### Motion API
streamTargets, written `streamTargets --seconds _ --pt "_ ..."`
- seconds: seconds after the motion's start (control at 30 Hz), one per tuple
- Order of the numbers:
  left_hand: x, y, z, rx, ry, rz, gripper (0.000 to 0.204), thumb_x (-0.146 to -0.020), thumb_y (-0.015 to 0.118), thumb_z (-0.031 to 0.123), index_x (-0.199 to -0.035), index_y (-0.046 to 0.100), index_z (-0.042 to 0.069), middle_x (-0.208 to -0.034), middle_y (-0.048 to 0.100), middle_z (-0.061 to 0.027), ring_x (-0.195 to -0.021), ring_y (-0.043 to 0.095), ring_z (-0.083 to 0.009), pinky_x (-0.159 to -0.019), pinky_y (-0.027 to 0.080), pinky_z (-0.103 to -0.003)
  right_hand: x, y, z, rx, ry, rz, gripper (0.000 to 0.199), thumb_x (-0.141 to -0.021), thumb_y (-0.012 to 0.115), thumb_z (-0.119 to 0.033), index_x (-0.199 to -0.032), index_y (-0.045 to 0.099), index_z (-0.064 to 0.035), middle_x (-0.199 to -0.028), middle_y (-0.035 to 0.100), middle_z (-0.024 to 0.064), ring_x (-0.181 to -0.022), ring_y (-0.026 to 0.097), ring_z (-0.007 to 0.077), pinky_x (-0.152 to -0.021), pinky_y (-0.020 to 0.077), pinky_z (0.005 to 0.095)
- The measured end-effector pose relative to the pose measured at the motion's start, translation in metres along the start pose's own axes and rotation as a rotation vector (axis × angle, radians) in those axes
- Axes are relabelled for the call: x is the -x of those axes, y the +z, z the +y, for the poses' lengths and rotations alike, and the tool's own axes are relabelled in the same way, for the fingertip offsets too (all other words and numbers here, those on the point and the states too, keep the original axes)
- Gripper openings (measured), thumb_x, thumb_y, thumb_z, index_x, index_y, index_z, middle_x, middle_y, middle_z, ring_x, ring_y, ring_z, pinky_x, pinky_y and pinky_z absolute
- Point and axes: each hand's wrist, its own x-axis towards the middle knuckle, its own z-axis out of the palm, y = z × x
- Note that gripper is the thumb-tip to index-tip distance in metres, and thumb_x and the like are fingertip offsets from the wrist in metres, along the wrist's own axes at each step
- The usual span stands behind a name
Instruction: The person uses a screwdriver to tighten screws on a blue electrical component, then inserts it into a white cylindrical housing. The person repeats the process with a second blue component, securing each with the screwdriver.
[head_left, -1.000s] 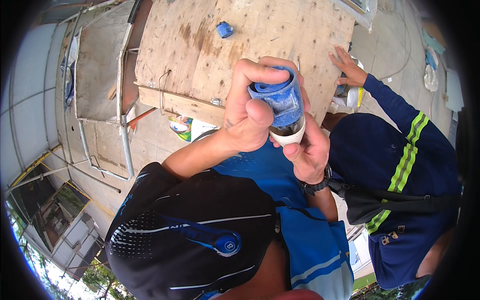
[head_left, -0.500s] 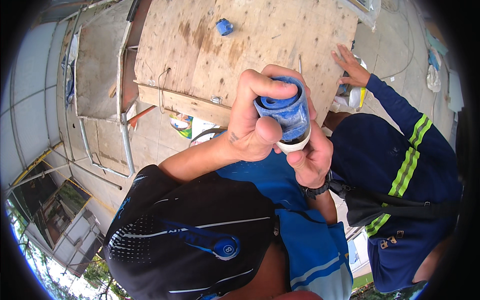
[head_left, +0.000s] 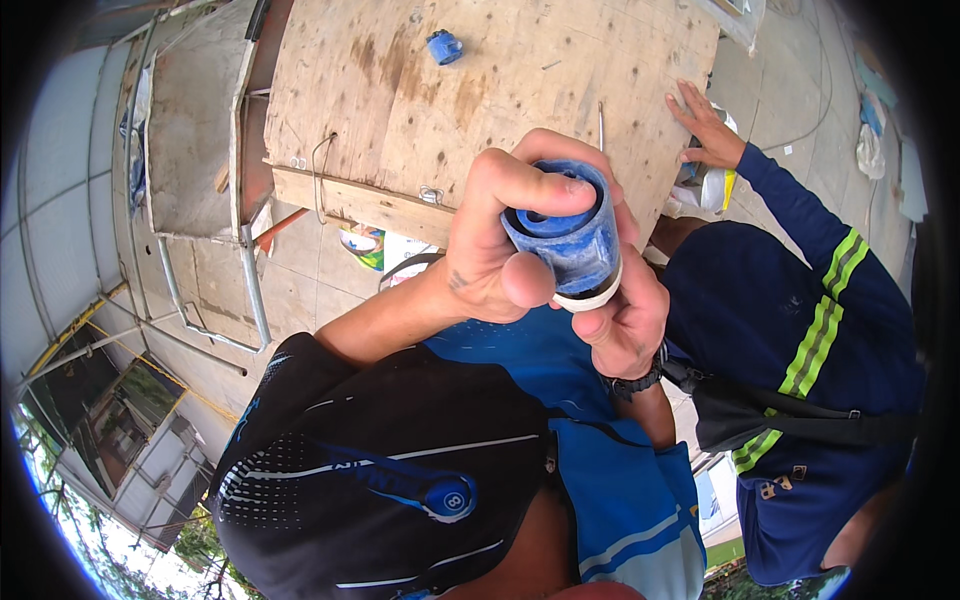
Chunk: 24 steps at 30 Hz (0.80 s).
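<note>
In front of my chest, both hands are on a scuffed blue plastic cylinder (head_left: 580, 258) with a round blue piece inside its open top. My left hand (head_left: 490, 225) is closed around its upper part, index finger bent over the rim and thumb against the near side. My right hand (head_left: 630, 315) grips the lower end, with the thumb by an off-white ring (head_left: 588, 297) around the base. A dark band shows between the ring and the blue wall. The far side of the cylinder is hidden by my fingers.
A plywood table (head_left: 400, 120) lies ahead, carrying a small blue part (head_left: 444, 47) and a thin screwdriver-like rod (head_left: 601, 125). At right, a co-worker in a navy top (head_left: 780, 300) rests a hand (head_left: 706, 128) at the table's edge. Metal-framed panel (head_left: 190, 130) at left.
The blue cylinder has shifted slightly left and tilted, so its top opening shows a little differently. Both hands keep their grip. The co-worker's hand has barely moved.
</note>
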Motion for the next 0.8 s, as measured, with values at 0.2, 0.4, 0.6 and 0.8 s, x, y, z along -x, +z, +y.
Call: streamTargets --seconds 0.2,0.4,0.6,0.8 --pt "-0.001 -0.001 -0.005 0.091 -0.016 0.009 0.059 -0.093 0.054 0.054 -0.126 0.041 0.008 -0.116 0.05 -0.0221 -0.097 0.067 -0.0342 -0.076 0.06 -0.041 0.001 -0.002 0.002 0.002 0.017 0.016 0.08 -0.089 0.074 -0.04 -0.139 0.042 0.0142 -0.122 0.064 0.0204 -0.106 0.063 0.0192 -0.087 0.05 0.0306" --pt "0.01 -0.001 -0.004 -0.026 -0.159 0.072 0.059 -0.093 0.044 0.066 -0.128 0.042 0.019 -0.115 0.052 -0.0229 -0.097 0.066 -0.0378 -0.074 0.061 -0.046 -0.005 -0.001 0.003 -0.076 0.055 0.015 0.076 -0.09 0.073 -0.039 -0.137 0.044 0.0135 -0.118 0.065 0.0188 -0.108 0.062 0.0194 -0.091 0.049 0.0319" --pt "0.011 -0.003 -0.012 0.185 -0.29 0.054 0.081 -0.076 0.082 0.046 -0.137 0.035 0.019 -0.121 0.055 -0.0245 -0.111 0.061 -0.0409 -0.091 0.056 -0.053 -0.01 0.001 0.002 0.097 -0.005 0.121 0.067 -0.092 0.072 -0.035 -0.136 0.046 0.01 -0.118 0.065 0.0186 -0.106 0.064 0.0217 -0.091 0.0498 0.0334" --pt "0.018 -0.003 -0.01 0.221 -0.51 0.185 0.096 -0.065 0.094 0.026 -0.137 0.031 0.017 -0.119 0.056 -0.0234 -0.119 0.058 -0.0441 -0.093 0.056 -0.056 -0.018 0.007 0.006 -0.082 0.061 0.145 0.055 -0.094 0.069 -0.031 -0.127 0.042 0.0042 -0.112 0.063 0.0183 -0.09 0.066 0.0208 -0.076 0.0534 0.0318"
